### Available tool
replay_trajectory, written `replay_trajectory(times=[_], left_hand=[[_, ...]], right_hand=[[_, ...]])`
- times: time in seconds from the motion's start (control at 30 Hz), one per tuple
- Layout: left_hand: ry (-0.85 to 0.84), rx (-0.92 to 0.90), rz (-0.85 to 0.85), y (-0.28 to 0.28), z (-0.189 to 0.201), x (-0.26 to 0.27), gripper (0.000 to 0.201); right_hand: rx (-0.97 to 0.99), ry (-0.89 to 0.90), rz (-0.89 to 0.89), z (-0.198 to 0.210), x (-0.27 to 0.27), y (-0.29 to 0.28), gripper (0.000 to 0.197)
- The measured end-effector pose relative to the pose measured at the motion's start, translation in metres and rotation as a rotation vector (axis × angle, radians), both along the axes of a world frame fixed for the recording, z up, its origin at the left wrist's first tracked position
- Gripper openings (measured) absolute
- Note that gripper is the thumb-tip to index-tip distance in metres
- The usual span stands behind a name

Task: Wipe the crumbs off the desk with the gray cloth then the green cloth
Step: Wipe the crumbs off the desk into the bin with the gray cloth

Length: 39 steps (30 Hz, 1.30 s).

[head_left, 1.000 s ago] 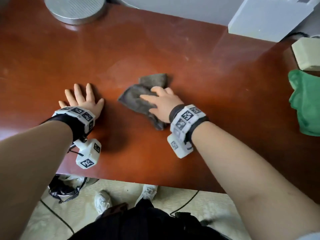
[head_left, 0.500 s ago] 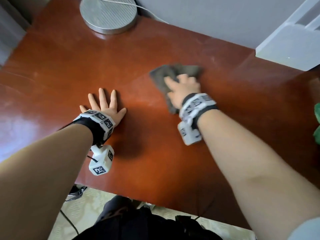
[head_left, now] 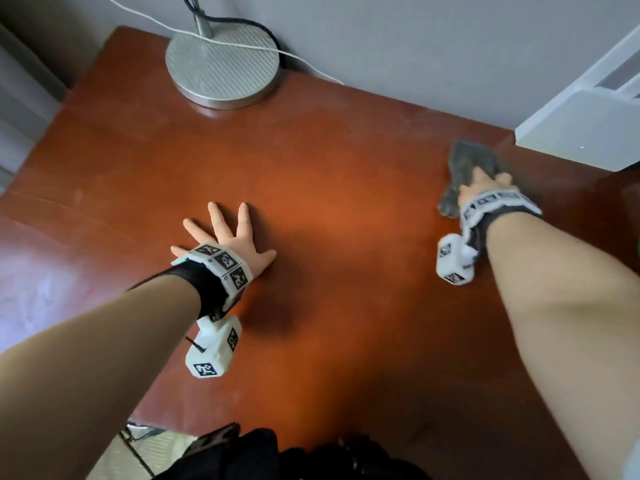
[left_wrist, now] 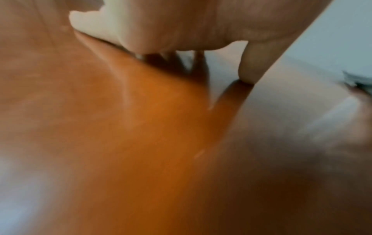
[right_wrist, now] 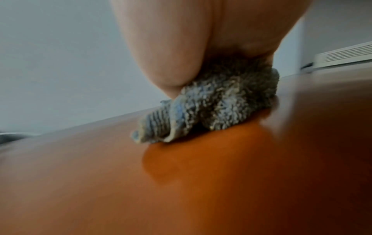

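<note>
The gray cloth (head_left: 465, 164) lies bunched on the red-brown desk (head_left: 329, 161) at the far right, close to the back edge. My right hand (head_left: 485, 185) sits on top of it and holds it down against the wood. In the right wrist view the thumb (right_wrist: 167, 55) points down onto the cloth's edge, and the fuzzy gray cloth (right_wrist: 221, 103) is wadded under the palm. My left hand (head_left: 228, 237) lies flat on the desk at centre left, fingers spread, holding nothing. The left wrist view shows its fingers (left_wrist: 247, 63) touching the desk (left_wrist: 141, 127). No crumbs show clearly.
A round metal lamp base (head_left: 223, 67) with cables stands at the back left of the desk. A white box-like appliance (head_left: 581, 133) sits at the back right, just beyond the gray cloth. A wall runs behind the desk. The near edge drops to the floor.
My right hand has swept the gray cloth from the desk's middle away and to the right, up near the white appliance. The left hand has stayed flat.
</note>
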State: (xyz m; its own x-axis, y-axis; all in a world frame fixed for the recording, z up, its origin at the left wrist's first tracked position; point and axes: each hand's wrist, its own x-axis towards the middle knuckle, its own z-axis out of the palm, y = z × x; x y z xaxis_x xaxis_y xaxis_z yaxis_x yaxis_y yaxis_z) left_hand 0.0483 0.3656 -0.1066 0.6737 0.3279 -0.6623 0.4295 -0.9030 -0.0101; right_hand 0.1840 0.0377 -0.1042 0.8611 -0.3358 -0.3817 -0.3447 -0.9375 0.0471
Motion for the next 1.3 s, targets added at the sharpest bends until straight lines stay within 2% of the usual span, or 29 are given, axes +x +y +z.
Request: replay_trajectory(times=[0.07,0.17,0.27,0.37,0.53,0.63,0.7,0.8,0.9,1.13,1.2,1.3], left_hand=[[-0.076,-0.012,-0.093,-0.008,0.004,0.024,0.088],[-0.200,-0.076,-0.322,-0.025,0.007,0.067,0.084],[-0.171,-0.120,-0.332,-0.040,0.001,0.095,0.089],[-0.115,-0.082,-0.343,-0.045,-0.009,0.103,0.095],[-0.077,-0.072,-0.330,-0.045,-0.013,0.110,0.097],[-0.078,-0.079,-0.330,-0.045,-0.013,0.111,0.097],[-0.079,-0.075,-0.334,-0.046,-0.013,0.110,0.097],[-0.080,-0.069,-0.333,-0.047,-0.011,0.110,0.097],[-0.087,-0.080,-0.326,-0.047,-0.009,0.108,0.097],[-0.095,-0.034,-0.313,-0.061,0.008,0.106,0.095],[-0.113,-0.057,-0.366,-0.079,0.015,0.102,0.090],[-0.156,-0.133,-0.501,-0.116,0.016,0.089,0.078]], right_hand=[[0.039,-0.022,-0.139,-0.003,-0.005,-0.028,0.053],[0.060,-0.012,-0.250,-0.003,0.004,-0.028,0.054],[-0.084,0.029,-0.254,0.002,0.033,0.002,0.066],[-0.056,-0.013,-0.066,0.002,0.072,0.043,0.061],[0.155,-0.074,0.434,-0.004,0.099,0.136,0.045],[0.211,-0.088,0.525,-0.006,0.094,0.133,0.046],[0.186,-0.104,0.472,-0.005,0.096,0.099,0.046],[0.126,-0.088,0.240,-0.005,0.085,0.033,0.045],[0.095,-0.068,0.019,-0.003,0.046,-0.019,0.044],[0.103,0.011,-0.299,-0.002,-0.029,-0.098,0.050],[0.061,0.011,-0.397,-0.002,-0.039,-0.120,0.050],[0.018,0.046,-0.403,-0.001,-0.039,-0.142,0.053]])
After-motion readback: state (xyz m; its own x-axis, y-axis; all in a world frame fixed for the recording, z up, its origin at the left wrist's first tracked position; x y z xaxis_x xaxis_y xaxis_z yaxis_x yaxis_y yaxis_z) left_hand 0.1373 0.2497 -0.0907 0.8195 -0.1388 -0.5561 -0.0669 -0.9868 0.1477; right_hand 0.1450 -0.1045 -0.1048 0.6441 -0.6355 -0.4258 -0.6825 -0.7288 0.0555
